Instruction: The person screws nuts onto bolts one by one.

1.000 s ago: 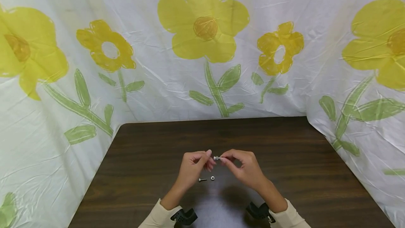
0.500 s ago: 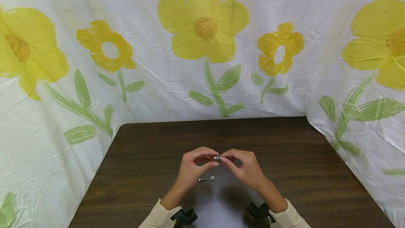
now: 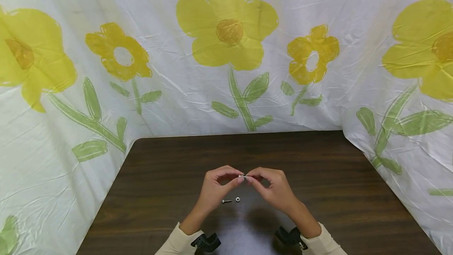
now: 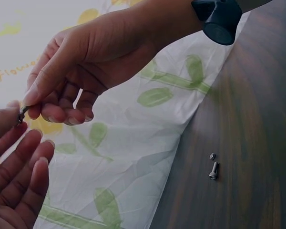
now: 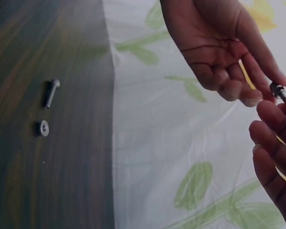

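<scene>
A small metal bolt is held level between the two hands over the table. My left hand pinches its thicker left end between thumb and fingertips. On the other side my right hand grips the thin shank with thumb and index finger. The right wrist view gives a dark, thick part of this bolt between the fingertips; whether that is head or nut is hard to tell. Beneath the hands a second bolt lies on the table, with a loose nut just to its right.
The dark wood table extends around the hands. A white cloth with painted yellow flowers hangs behind it and along both sides. Each wrist wears a black camera mount near the cream sleeve cuff.
The left thumb and fingers were together beside the bolt, then spread around it, and now close on its left end. My right hand stays in place; the loose bolt and nut have not moved.
</scene>
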### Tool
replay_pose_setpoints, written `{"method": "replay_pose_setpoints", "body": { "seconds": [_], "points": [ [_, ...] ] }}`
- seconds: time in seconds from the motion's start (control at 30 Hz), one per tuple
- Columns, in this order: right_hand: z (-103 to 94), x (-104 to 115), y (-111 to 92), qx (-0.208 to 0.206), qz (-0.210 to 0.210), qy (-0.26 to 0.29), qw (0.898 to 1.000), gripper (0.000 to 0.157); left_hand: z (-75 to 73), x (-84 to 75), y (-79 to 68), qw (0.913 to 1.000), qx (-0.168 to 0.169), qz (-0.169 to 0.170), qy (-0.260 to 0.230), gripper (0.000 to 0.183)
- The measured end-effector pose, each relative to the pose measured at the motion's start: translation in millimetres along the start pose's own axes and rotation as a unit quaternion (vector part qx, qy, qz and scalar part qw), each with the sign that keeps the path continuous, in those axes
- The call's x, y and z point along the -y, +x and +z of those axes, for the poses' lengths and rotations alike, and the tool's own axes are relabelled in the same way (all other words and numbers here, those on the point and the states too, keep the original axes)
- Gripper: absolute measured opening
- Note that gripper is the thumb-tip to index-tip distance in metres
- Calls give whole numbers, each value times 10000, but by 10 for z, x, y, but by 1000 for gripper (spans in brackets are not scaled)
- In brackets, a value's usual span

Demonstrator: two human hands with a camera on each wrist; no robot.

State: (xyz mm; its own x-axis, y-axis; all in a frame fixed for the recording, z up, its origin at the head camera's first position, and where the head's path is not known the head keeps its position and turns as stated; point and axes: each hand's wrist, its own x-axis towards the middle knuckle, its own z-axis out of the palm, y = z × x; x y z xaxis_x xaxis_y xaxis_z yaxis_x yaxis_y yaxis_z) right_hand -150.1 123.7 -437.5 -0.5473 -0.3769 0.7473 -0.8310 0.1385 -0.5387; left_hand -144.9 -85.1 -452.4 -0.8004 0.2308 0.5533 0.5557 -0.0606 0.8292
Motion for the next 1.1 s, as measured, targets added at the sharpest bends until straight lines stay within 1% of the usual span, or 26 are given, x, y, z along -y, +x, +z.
{"method": "replay_pose_setpoints", "body": {
  "seconds": [0.1, 0.13, 0.23, 0.3, 0.37, 0.43, 0.5, 0.6, 0.7, 0.9, 1.0, 1.1],
  "points": [
    [2, 3, -2, -19, 2, -14, 10000, 27, 8, -21, -3, 9996, 32, -266, -32, 8],
    [2, 4, -2, -24, -3, -10, 10000, 26, 11, -28, -3, 9994, 37, -349, -20, 9],
    [2, 7, 3, -30, -17, -16, 10000, 24, 14, -28, 0, 9983, 14, -574, 43, 20],
    [3, 10, 7, -32, -22, -17, 10000, 22, 11, -14, -1, 9981, -32, -613, 20, 22],
    [2, 13, 9, -33, -11, -8, 10000, 17, 7, -3, -1, 9985, -58, -547, -61, 17],
    [2, 16, 10, -40, -8, -2, 10000, 16, 2, 13, -1, 9993, -50, -325, -183, 9],
    [1, 18, 10, -51, -11, -19, 10000, 16, -3, 19, 2, 9995, -28, -107, -283, 19],
    [0, 14, 10, -68, -34, -61, 10000, 22, -7, 25, 9, 9996, 7, 141, -252, 31],
    [0, 7, 7, -66, -31, -69, 9999, 23, -4, 27, 18, 9994, 30, 277, -214, 32],
    [-2, 3, 6, -35, -31, -43, 10000, 24, -6, 35, 20, 9990, 23, 409, -184, 25],
    [-3, 9, 9, -35, -64, -70, 9999, 25, -10, 24, 18, 9991, 11, 382, -179, 23],
    [-4, 12, 12, -35, -91, -71, 9999, 25, -7, 16, 10, 9996, -10, 255, -110, 21]
  ]
}}
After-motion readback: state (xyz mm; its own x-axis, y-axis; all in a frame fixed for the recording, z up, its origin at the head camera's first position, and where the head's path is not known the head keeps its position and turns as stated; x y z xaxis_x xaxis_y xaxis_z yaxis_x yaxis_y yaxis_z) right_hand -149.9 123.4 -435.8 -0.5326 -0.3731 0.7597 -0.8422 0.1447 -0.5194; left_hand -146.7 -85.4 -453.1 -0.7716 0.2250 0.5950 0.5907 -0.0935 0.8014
